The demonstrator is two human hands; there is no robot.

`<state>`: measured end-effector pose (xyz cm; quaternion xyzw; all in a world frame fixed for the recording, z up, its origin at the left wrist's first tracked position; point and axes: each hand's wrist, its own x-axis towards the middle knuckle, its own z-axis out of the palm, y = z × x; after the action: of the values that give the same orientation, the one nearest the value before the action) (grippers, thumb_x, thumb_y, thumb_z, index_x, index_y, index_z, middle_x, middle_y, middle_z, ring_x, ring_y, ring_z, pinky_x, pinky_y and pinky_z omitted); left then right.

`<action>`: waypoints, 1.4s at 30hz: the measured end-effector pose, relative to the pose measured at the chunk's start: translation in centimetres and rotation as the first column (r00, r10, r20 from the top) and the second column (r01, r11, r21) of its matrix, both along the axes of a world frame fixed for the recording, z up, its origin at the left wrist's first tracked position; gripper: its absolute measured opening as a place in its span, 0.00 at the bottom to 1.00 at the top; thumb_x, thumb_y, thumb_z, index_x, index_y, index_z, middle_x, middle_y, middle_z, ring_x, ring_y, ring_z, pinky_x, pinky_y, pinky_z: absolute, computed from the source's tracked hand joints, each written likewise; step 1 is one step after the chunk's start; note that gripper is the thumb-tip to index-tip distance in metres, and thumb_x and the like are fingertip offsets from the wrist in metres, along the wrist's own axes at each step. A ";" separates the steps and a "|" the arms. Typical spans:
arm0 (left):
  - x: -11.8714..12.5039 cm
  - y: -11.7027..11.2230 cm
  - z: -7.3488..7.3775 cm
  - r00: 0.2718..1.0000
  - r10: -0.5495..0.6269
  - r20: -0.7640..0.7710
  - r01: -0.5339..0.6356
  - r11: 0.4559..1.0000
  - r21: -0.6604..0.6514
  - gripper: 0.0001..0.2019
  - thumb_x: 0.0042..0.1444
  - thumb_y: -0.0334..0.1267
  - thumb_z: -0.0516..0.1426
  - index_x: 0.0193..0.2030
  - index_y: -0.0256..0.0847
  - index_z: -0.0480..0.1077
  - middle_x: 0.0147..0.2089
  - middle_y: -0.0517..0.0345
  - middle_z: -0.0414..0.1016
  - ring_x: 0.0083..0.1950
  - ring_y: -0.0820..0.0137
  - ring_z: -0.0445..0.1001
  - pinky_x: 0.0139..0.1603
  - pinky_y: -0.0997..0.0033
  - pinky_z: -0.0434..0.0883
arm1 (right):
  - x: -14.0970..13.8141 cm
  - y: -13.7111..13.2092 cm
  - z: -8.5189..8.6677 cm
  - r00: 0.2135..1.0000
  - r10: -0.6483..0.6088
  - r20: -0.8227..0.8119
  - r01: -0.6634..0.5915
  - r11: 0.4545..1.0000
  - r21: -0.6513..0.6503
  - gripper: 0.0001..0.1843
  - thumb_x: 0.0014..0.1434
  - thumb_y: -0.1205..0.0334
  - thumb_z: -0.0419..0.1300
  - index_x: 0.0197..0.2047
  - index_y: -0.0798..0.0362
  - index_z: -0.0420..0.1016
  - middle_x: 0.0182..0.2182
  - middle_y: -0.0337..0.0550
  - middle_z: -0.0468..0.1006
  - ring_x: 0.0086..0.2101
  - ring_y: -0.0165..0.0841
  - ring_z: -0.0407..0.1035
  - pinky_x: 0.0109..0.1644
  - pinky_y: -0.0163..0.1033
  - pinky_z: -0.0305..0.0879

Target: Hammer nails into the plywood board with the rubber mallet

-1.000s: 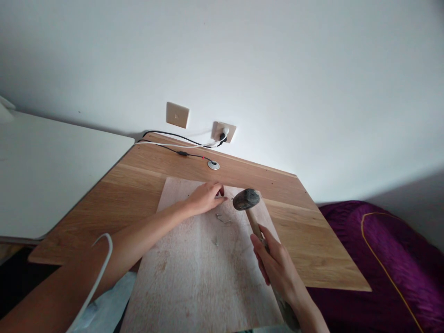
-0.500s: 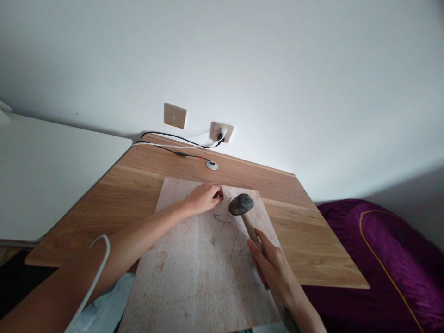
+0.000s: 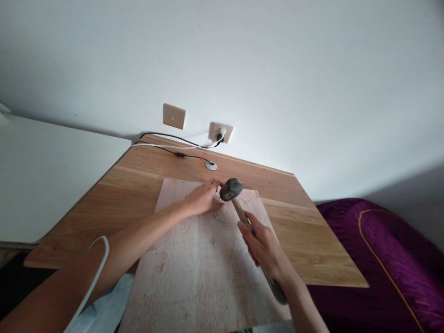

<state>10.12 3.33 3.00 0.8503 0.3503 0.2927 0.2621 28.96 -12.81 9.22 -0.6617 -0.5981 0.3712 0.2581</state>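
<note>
A pale plywood board lies on a wooden table. My right hand is wrapped round the wooden handle of a hammer, whose dark head hangs just above the board's far end. My left hand rests on the board beside the hammer head, fingers pinched together on something too small to make out, likely a nail. A few bent nails lie on the board near both hands.
Black and white cables run along the table's back edge to a wall socket. A white surface adjoins the table on the left. A purple cushion lies to the right. A white cord crosses my left forearm.
The hammer head has moved left and toward the far end, closing in on my left hand's fingertips. My right hand followed it. My left hand stayed in place.
</note>
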 end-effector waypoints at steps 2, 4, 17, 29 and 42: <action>0.1 0.0 0.0 1.000 0.015 0.003 -0.015 1.000 -0.007 0.24 0.53 0.36 0.71 0.55 0.40 0.71 0.54 0.48 0.74 0.51 0.57 0.78 0.51 0.61 0.75 | 0.1 -0.1 -0.2 1.000 0.004 0.010 -0.004 1.000 -0.026 0.28 0.73 0.40 0.51 0.62 0.53 0.68 0.16 0.25 0.63 0.14 0.27 0.60 0.14 0.29 0.56; 0.1 0.0 0.0 1.000 0.029 -0.006 -0.029 0.999 -0.013 0.20 0.54 0.36 0.70 0.53 0.40 0.73 0.52 0.50 0.75 0.48 0.59 0.79 0.50 0.62 0.75 | 0.4 -0.7 -0.4 0.999 -0.039 0.001 0.039 0.999 -0.019 0.29 0.73 0.40 0.50 0.64 0.53 0.67 0.17 0.25 0.63 0.14 0.27 0.60 0.15 0.29 0.57; 0.3 0.4 0.1 0.999 0.025 -0.025 -0.025 1.000 0.000 0.03 0.62 0.30 0.64 0.36 0.38 0.77 0.38 0.56 0.76 0.37 0.67 0.75 0.41 0.70 0.69 | 2.0 -3.9 -1.6 0.995 -0.090 0.036 0.094 0.991 -0.099 0.34 0.73 0.38 0.49 0.68 0.57 0.65 0.15 0.26 0.64 0.14 0.28 0.58 0.17 0.31 0.54; 0.0 0.1 -0.1 0.999 0.012 -0.047 -0.012 1.000 -0.008 0.17 0.57 0.36 0.69 0.52 0.41 0.75 0.51 0.52 0.75 0.42 0.64 0.79 0.46 0.66 0.74 | 1.1 -2.2 -0.6 0.996 -0.094 -0.010 0.094 0.995 0.022 0.31 0.73 0.38 0.51 0.66 0.53 0.67 0.18 0.25 0.63 0.14 0.26 0.59 0.16 0.29 0.55; 0.1 0.1 0.1 0.998 0.050 -0.040 -0.051 0.998 -0.024 0.07 0.60 0.36 0.67 0.43 0.39 0.75 0.45 0.53 0.76 0.42 0.63 0.78 0.46 0.65 0.73 | 0.7 -1.6 -1.1 0.994 -0.103 -0.032 0.103 0.995 -0.005 0.30 0.71 0.38 0.51 0.64 0.52 0.68 0.18 0.25 0.63 0.13 0.26 0.59 0.15 0.29 0.55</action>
<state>10.21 3.38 3.12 0.8434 0.3805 0.2780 0.2580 29.66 -14.41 8.12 -0.6860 -0.5583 0.3690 0.2856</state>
